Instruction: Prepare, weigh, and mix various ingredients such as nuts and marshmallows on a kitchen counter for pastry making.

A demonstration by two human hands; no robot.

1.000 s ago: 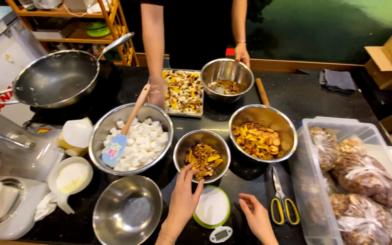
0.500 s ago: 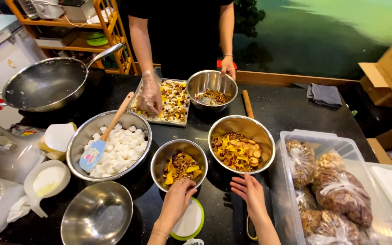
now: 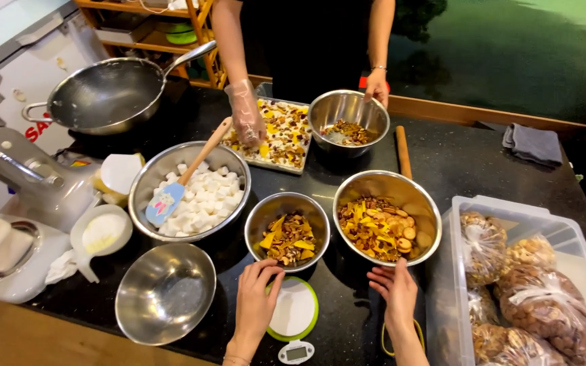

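left hand (image 3: 256,305) open by small bowl (image 3: 287,230) | right hand (image 3: 396,291) spread, perhaps touching large bowl (image 3: 386,217)

The left hand (image 3: 255,306) covers part of the round kitchen scale (image 3: 295,308), and the right hand (image 3: 395,290) hides most of the yellow-handled scissors (image 3: 384,339). The plastic tub (image 3: 450,271) of bagged nuts runs off the right and bottom edges. The stand mixer (image 3: 8,169) is cut by the left edge. The scale's small display is too tiny to tell.
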